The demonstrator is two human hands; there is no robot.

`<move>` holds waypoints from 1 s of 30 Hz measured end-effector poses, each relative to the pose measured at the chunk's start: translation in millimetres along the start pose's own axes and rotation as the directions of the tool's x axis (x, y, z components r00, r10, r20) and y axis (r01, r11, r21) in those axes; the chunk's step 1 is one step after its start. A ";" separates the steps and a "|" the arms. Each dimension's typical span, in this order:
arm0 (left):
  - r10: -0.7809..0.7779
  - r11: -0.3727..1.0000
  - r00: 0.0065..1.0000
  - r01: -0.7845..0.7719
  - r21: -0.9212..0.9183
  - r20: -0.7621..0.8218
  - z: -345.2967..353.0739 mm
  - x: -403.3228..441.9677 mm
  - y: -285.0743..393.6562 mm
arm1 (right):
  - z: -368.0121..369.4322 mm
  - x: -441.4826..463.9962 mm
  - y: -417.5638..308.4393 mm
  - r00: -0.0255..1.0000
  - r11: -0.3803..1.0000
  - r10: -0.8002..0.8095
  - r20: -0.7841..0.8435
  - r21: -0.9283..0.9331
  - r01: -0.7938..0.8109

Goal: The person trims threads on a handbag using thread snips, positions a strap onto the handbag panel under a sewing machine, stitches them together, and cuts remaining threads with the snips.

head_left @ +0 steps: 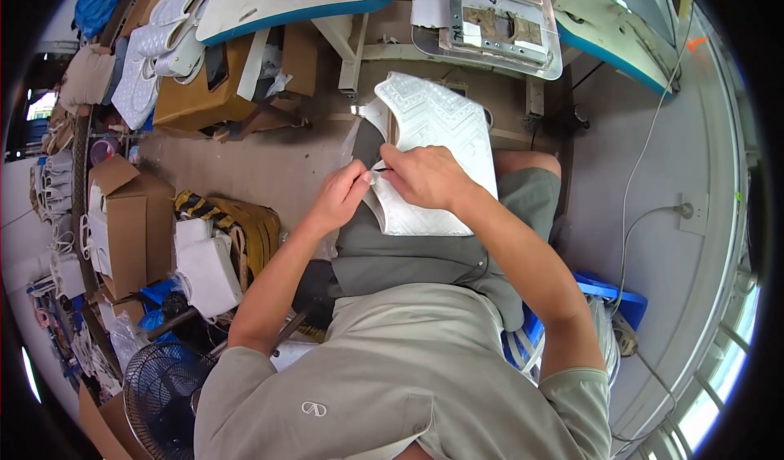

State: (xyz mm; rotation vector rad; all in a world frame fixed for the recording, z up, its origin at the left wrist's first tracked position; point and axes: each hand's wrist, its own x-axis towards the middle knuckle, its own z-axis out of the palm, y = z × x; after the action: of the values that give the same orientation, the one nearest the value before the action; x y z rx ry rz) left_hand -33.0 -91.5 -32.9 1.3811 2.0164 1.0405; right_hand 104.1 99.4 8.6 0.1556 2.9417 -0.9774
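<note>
Past my left hand (339,195) I could reach over the floor (237,166); the carton (196,93), the table (278,7) and, under my right hand (431,176), the bag (445,121) block me.

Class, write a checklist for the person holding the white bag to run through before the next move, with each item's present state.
1. White bag supported: ok, it rests on the lap of the grey shorts.
2. Left hand in place: ok, fingers pinched at the bag's edge.
3. Right hand in place: ok, curled over the same edge.
4. A hand free: not ok, both are occupied.
5. Small dark piece between the hands identified: cannot tell.
6. Fan apart from the bag: ok.
</note>
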 end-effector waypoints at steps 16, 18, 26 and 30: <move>-0.219 0.935 0.975 0.223 -0.274 0.047 -2.0 -9.5 -0.1 | -27.1 7.8 2.7 0.978 0.992 -0.123 0.171 0.055 0.115; -0.213 0.937 0.976 0.217 -0.273 0.044 -1.6 -9.6 -0.5 | -29.2 8.2 0.3 0.973 0.993 -0.116 0.197 0.049 0.108; -0.185 0.946 0.982 0.189 -0.262 0.039 -0.1 -9.0 1.0 | -28.6 9.6 -12.7 0.969 0.985 -0.138 0.204 -0.073 0.156; -0.143 0.959 0.990 0.142 -0.245 0.015 3.9 -9.1 -3.5 | -22.2 7.6 -16.0 0.972 0.976 -0.118 0.203 -0.159 0.152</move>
State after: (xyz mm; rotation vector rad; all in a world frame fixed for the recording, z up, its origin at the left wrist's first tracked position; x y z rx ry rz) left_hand -28.7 -99.4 -38.3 1.0909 1.8837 1.1811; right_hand 94.7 100.6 35.4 -0.1400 2.8676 -0.6977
